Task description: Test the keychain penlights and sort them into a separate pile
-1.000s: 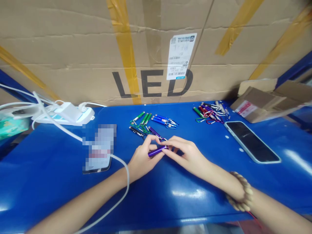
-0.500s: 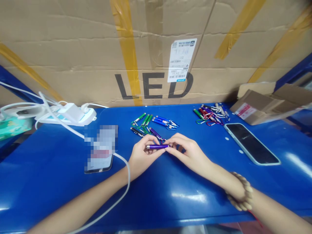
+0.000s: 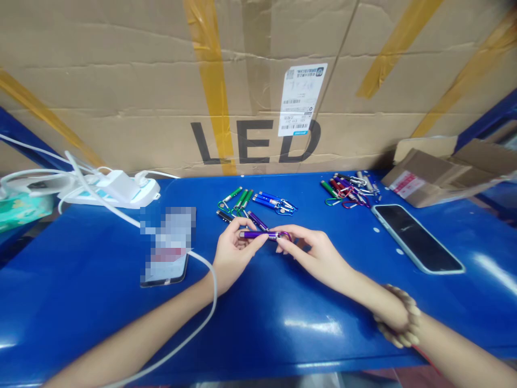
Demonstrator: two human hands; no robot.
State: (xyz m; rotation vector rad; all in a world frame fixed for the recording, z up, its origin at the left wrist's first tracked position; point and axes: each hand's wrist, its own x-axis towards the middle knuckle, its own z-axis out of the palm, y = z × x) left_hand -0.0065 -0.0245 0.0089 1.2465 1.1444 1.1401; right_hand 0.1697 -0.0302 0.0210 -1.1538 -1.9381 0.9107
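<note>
Between the fingertips of both hands lies a purple keychain penlight (image 3: 251, 235), level, with its silver tip to the left. My left hand (image 3: 233, 254) pinches its barrel between thumb and fingers. At the clip end, my right hand (image 3: 315, 249) closes around the purple carabiner (image 3: 287, 235), partly covering it. Just behind the hands rest another purple penlight (image 3: 257, 221) and a black penlight (image 3: 224, 216), both partly hidden. Several green penlights (image 3: 242, 200) and blue penlights (image 3: 269, 201) lie farther back, their carabiners attached.
A mixed pile of penlights (image 3: 347, 187) lies at the back right, near an open carton (image 3: 428, 170) and a phone (image 3: 420, 240). On the left are a partly blurred phone (image 3: 167, 275), a white cable (image 3: 210, 302) and a power strip (image 3: 149, 195). A large cardboard box (image 3: 153, 108) stands behind.
The purple penlight has risen slightly and turned in my fingers, so its carabiner now shows. My left thumb has shifted along the barrel, and my right fingers have moved at the clip end.
</note>
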